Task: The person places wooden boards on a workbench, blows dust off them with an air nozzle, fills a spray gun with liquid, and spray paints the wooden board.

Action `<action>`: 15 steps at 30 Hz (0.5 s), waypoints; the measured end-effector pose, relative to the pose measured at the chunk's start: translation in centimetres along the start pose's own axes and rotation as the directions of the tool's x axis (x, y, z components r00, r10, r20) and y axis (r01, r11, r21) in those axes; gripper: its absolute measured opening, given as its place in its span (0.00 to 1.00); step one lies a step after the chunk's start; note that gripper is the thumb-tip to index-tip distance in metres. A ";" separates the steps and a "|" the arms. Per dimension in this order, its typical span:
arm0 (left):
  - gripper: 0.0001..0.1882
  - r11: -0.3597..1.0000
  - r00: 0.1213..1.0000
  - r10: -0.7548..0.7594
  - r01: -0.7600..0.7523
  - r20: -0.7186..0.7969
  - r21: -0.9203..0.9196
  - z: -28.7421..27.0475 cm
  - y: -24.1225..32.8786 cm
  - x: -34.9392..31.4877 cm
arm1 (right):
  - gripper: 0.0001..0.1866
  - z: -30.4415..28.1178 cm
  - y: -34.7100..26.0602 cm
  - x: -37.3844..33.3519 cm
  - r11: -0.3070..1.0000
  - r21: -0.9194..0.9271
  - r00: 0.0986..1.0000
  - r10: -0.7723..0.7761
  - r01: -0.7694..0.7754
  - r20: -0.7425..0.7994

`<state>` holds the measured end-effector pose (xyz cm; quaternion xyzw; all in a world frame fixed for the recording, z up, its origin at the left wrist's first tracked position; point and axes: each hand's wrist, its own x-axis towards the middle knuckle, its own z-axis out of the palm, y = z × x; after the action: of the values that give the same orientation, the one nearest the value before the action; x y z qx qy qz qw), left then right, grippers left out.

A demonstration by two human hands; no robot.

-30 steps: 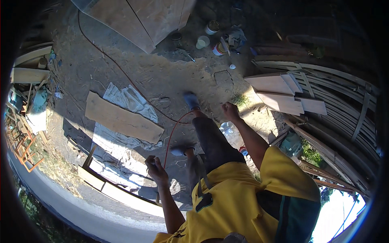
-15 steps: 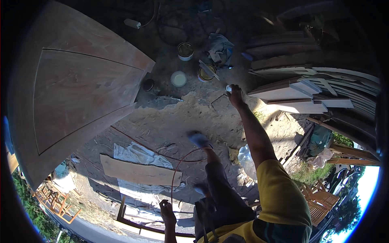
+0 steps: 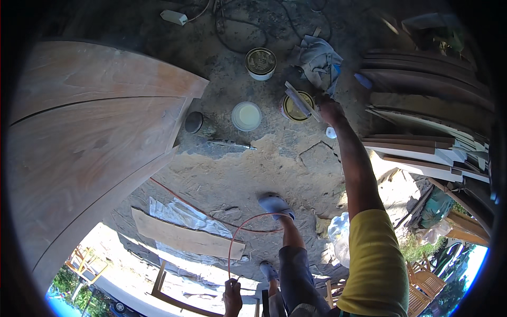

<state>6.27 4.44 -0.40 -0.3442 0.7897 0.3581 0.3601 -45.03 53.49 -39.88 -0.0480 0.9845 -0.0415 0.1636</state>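
My right hand (image 3: pixel 331 112) reaches down to the right edge of an open tin (image 3: pixel 289 112) that has flat wooden strips (image 3: pixel 301 102) across its top. Shadow hides its fingertips, so what they touch is unclear. Just below the hand, a small white round object (image 3: pixel 331 132) lies on the ground. Beyond the hand is a crumpled grey-blue cloth (image 3: pixel 318 59). Low in the picture, my left hand (image 3: pixel 232 298) is closed around a thin red hose (image 3: pixel 229 253), which loops up past my foot.
A large wooden door panel (image 3: pixel 100 153) fills the left. On the ground stand a lidded tin (image 3: pixel 261 62), a tub of pale liquid (image 3: pixel 246 116), a dark round can (image 3: pixel 194 122) and a slim metal tool (image 3: pixel 232 143). Stacked boards (image 3: pixel 417 148) line the right; a plank (image 3: pixel 185 232) lies nearer.
My right hand has let go of the small white object, now on the ground, and has moved toward the tin and cloth. My left hand has shifted slightly right and down.
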 end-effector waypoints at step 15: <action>0.23 0.875 0.833 0.365 -0.460 -0.415 -0.154 -4.5 3.7 -10.7 | 0.14 -45.8 -11.3 -32.6 0.670 0.742 0.952 0.219 0.015 -0.216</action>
<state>7.24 5.70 11.73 -0.2681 0.8484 0.4510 0.0709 -28.35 48.87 14.83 0.0842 0.8979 -0.4313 0.0264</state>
